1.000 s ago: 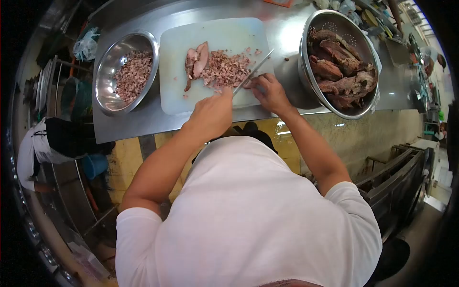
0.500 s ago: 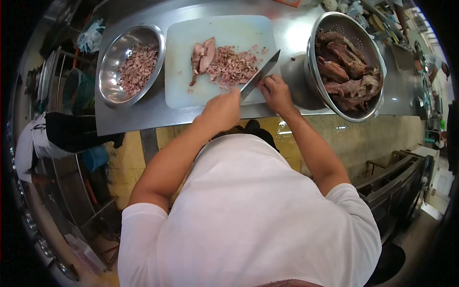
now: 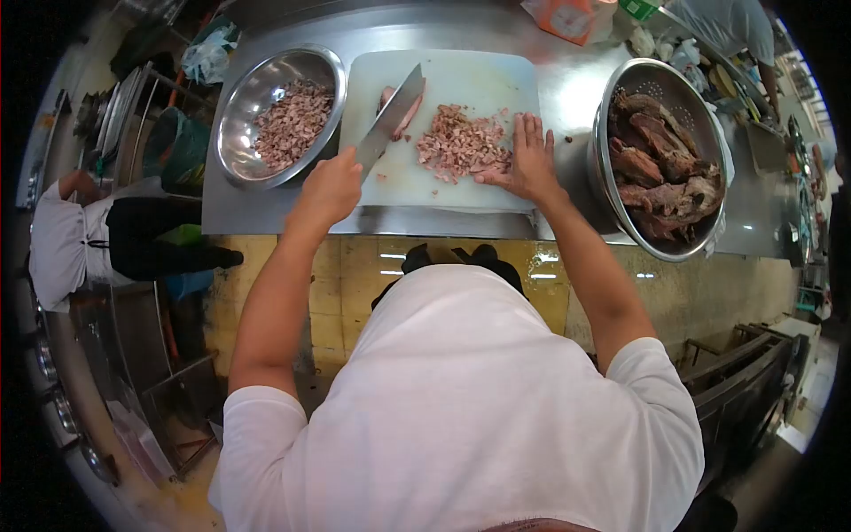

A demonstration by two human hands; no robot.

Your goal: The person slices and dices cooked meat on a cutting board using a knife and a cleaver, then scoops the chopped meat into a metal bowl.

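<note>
My left hand (image 3: 330,188) is closed around the handle of a broad-bladed knife (image 3: 390,124). The blade points up and away over a strip of cooked meat (image 3: 409,113), partly covering it. My right hand (image 3: 532,161) lies with fingers outstretched and thumb apart at the right side of the white cutting board (image 3: 483,71). It touches the edge of a pile of chopped meat (image 3: 461,142). Left of the board stands a steel bowl (image 3: 232,120) holding more chopped meat (image 3: 291,124). To the right, a steel colander (image 3: 612,191) holds large dark cooked meat pieces (image 3: 665,168).
Everything rests on a steel table (image 3: 567,84). An orange-and-white item (image 3: 572,19) and plastic bags (image 3: 687,58) lie at the back. Another person (image 3: 133,232) in a white top is at the left; part of another person (image 3: 731,27) shows at upper right.
The knife has moved left, from the chopped pile to the meat strip. My right hand has left the blade area and spread flat beside the pile, which is more gathered.
</note>
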